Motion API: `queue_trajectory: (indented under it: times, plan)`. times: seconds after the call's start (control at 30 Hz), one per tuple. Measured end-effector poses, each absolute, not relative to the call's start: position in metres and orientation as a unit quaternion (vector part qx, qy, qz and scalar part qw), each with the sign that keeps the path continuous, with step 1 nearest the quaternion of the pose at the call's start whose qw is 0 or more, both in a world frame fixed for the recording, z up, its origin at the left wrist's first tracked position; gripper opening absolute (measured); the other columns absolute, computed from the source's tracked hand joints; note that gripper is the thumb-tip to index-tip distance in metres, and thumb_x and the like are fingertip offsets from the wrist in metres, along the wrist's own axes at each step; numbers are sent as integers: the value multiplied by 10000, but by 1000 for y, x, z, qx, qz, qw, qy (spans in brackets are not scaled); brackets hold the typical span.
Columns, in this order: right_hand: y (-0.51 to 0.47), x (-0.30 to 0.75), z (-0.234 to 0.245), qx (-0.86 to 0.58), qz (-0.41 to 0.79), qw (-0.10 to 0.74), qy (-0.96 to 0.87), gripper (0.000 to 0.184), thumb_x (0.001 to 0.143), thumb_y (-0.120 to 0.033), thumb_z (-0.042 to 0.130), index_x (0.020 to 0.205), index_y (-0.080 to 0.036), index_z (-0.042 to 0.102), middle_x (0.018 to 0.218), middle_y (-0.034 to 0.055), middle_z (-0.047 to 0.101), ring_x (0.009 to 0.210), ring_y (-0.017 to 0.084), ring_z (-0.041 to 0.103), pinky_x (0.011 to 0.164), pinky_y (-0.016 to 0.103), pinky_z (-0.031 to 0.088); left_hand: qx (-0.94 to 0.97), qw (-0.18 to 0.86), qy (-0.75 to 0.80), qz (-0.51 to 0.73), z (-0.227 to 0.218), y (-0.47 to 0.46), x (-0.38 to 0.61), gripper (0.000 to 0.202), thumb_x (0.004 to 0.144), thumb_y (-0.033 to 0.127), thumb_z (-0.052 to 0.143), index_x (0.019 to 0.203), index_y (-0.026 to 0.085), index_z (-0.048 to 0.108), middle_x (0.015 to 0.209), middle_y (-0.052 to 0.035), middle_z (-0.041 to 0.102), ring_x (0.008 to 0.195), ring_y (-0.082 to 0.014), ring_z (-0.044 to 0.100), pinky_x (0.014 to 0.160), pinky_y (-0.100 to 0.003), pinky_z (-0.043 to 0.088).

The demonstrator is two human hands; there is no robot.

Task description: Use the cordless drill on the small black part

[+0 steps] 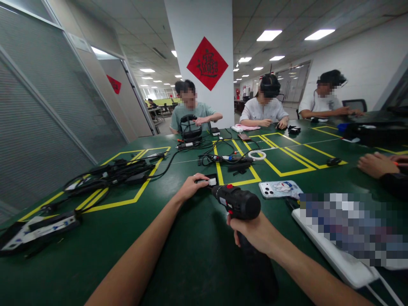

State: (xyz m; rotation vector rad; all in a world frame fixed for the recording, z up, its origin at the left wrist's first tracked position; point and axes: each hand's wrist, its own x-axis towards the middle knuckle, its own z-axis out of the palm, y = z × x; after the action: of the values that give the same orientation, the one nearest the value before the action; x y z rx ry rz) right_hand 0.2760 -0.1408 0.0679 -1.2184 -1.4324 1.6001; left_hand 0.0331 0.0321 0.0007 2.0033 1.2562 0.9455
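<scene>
My right hand (256, 231) is wrapped round the grip of a black cordless drill (237, 202) with red accents. Its chuck points away from me, toward a small black tray-like piece (210, 175) on the green table. My left hand (193, 187) is at that piece, fingers closed on a small white part (212, 182) at its near side. The drill's tip comes right up beside this white part; whether they touch I cannot tell. The left thumb is partly hidden.
Black cables (121, 172) lie in a heap at the left. A phone (280, 189) and a white power strip-like block (331, 250) are at my right. Another person's hand (374, 165) rests at the right edge. Several people sit across the table (178, 263).
</scene>
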Motion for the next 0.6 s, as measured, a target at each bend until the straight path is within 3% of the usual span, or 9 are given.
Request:
queue_trajectory:
  times: [0.37, 0.6]
  plan:
    - [-140, 276, 65, -469, 613, 320, -549, 117, 692, -194, 507, 803, -158, 508, 477, -52, 475, 429, 117, 520, 449, 218, 397, 769, 273, 473, 333, 5, 30, 33, 357, 707, 467, 605, 947, 208, 661, 1069, -46, 601, 1024, -225, 537, 948, -344, 378]
    - [-142, 275, 72, -476, 611, 320, -546, 123, 685, -186, 511, 804, -156, 506, 530, -40, 506, 434, 111, 519, 456, 225, 407, 771, 267, 471, 335, 1, 32, 32, 373, 698, 478, 610, 952, 209, 658, 1067, -43, 601, 1017, -223, 543, 932, -339, 394]
